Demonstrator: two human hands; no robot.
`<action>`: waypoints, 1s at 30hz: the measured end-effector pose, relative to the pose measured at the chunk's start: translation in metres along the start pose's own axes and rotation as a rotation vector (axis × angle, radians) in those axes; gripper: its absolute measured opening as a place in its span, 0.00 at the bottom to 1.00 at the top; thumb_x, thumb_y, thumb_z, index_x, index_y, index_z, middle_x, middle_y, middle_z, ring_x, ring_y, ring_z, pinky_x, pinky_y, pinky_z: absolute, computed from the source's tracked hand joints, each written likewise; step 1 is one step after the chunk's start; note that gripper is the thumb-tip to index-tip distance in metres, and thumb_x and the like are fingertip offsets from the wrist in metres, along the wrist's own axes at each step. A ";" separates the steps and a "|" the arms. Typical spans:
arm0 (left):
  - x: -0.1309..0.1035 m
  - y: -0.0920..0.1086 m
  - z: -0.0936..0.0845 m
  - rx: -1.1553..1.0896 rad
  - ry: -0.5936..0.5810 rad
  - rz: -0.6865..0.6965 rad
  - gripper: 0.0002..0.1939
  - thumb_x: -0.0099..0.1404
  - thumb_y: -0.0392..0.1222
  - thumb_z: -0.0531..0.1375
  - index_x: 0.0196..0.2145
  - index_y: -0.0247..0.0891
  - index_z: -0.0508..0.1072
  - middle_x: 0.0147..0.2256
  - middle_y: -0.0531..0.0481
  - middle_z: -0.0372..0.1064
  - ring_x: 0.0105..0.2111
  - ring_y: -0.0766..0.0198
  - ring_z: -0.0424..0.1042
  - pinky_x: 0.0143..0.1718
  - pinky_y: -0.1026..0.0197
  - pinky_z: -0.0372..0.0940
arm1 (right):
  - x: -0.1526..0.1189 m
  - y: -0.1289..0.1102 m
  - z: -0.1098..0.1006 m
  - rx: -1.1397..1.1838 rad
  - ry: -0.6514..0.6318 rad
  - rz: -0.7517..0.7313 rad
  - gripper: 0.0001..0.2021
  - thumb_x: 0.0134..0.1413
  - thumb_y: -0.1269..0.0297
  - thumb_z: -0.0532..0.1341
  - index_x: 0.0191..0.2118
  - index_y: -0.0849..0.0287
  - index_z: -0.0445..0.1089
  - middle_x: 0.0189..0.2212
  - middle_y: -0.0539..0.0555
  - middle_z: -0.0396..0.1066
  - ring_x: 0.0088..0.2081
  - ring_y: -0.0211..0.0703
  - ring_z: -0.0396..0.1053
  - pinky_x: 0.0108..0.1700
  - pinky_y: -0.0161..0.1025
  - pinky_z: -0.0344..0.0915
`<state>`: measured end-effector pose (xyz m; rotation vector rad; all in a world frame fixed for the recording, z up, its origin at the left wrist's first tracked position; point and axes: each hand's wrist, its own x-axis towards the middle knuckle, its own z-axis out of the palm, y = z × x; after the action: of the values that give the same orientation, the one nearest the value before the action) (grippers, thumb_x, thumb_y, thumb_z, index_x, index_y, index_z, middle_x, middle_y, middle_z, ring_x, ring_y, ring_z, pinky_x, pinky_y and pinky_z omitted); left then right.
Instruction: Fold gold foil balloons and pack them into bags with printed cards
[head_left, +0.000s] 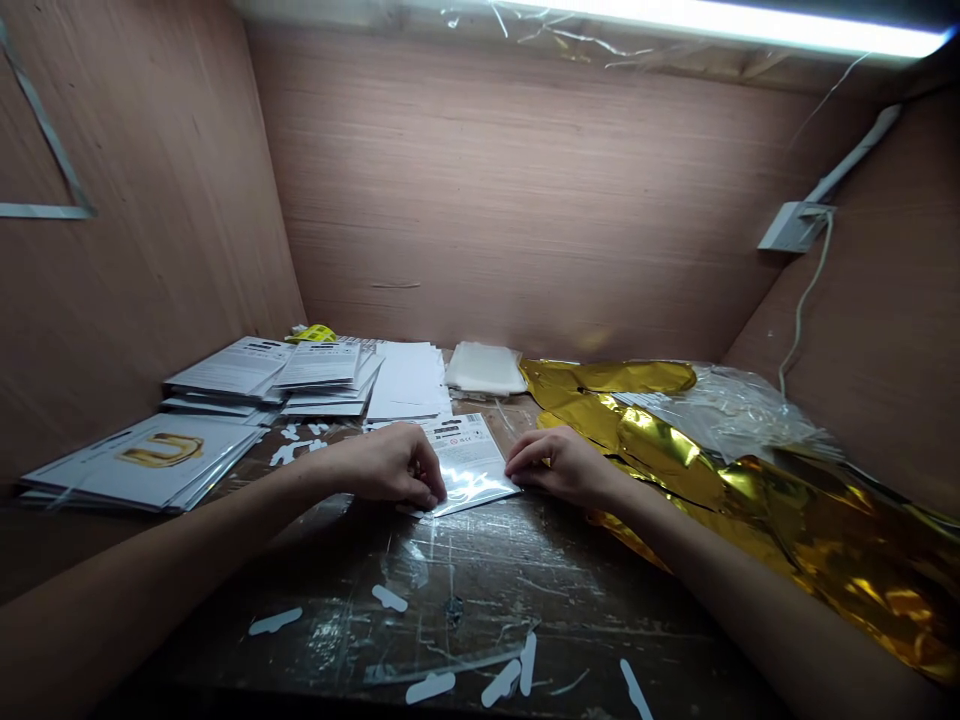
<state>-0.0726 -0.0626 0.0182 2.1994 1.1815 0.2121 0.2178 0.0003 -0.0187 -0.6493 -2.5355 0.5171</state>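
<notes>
A flat printed card packet (476, 455) in shiny clear film lies on the dark table (570, 600), between my two hands. My left hand (394, 465) has its fingers curled and pinched at the packet's near left corner. At the right edge, my right hand (562, 465) pinches the packet between thumb and fingers. The packet's far left part is hidden behind my left hand. Gold foil balloons (660, 440) lie spread out just beyond and beside my right hand and forearm.
At left stand stacks of packets (232, 365), one showing a gold U (161, 450). White sheets (409, 380) and a pile of clear bags (486, 368) lie at the back. White cut-out tabs (431, 688) are scattered in front. A socket box (795, 227) hangs on the right wall.
</notes>
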 end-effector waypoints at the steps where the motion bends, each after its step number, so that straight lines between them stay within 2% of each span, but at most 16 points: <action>1: 0.000 0.001 0.001 0.004 -0.003 0.021 0.09 0.58 0.43 0.67 0.37 0.42 0.85 0.31 0.51 0.80 0.28 0.65 0.73 0.28 0.66 0.61 | 0.000 0.000 0.000 -0.001 0.004 -0.005 0.04 0.56 0.68 0.68 0.35 0.54 0.83 0.35 0.51 0.80 0.34 0.39 0.76 0.39 0.36 0.69; 3: 0.000 0.003 0.005 0.023 0.023 0.058 0.09 0.59 0.44 0.66 0.36 0.40 0.84 0.28 0.51 0.77 0.26 0.66 0.70 0.25 0.66 0.59 | 0.000 -0.001 0.001 -0.006 0.018 -0.013 0.05 0.56 0.69 0.68 0.35 0.54 0.83 0.35 0.51 0.80 0.34 0.39 0.76 0.40 0.35 0.69; 5: 0.002 0.006 0.012 0.071 0.102 0.092 0.09 0.59 0.45 0.66 0.32 0.38 0.82 0.25 0.52 0.74 0.23 0.67 0.68 0.24 0.65 0.58 | -0.001 -0.001 0.001 -0.008 0.027 -0.011 0.05 0.56 0.69 0.68 0.36 0.53 0.83 0.36 0.50 0.80 0.35 0.39 0.76 0.40 0.35 0.69; 8: 0.003 0.014 0.022 0.209 0.247 0.164 0.10 0.61 0.45 0.64 0.27 0.37 0.79 0.23 0.52 0.71 0.22 0.68 0.65 0.25 0.64 0.57 | -0.002 -0.003 0.000 -0.017 0.032 -0.008 0.05 0.56 0.69 0.67 0.36 0.54 0.83 0.36 0.51 0.80 0.35 0.39 0.76 0.41 0.35 0.69; 10: 0.002 0.018 0.025 0.268 0.288 0.194 0.12 0.62 0.45 0.63 0.25 0.37 0.77 0.22 0.52 0.70 0.21 0.68 0.63 0.26 0.64 0.56 | -0.002 -0.006 -0.001 -0.029 0.030 -0.007 0.05 0.56 0.69 0.67 0.35 0.54 0.83 0.36 0.51 0.80 0.35 0.40 0.76 0.40 0.36 0.69; 24: 0.003 0.012 0.024 0.174 0.214 0.141 0.13 0.63 0.48 0.62 0.27 0.37 0.74 0.23 0.54 0.68 0.22 0.69 0.61 0.23 0.65 0.54 | 0.001 -0.011 0.004 -0.193 0.051 0.090 0.10 0.62 0.68 0.62 0.35 0.56 0.82 0.38 0.53 0.80 0.39 0.44 0.75 0.46 0.40 0.68; 30: 0.005 0.010 0.026 0.179 0.227 0.134 0.14 0.63 0.49 0.62 0.27 0.37 0.74 0.22 0.55 0.67 0.21 0.69 0.60 0.23 0.65 0.53 | 0.000 -0.011 0.005 -0.186 0.042 0.073 0.11 0.63 0.67 0.61 0.34 0.57 0.81 0.38 0.55 0.80 0.40 0.44 0.75 0.46 0.40 0.68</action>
<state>-0.0520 -0.0746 0.0026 2.4655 1.2138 0.4367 0.2110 -0.0100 -0.0180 -0.8131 -2.5471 0.2908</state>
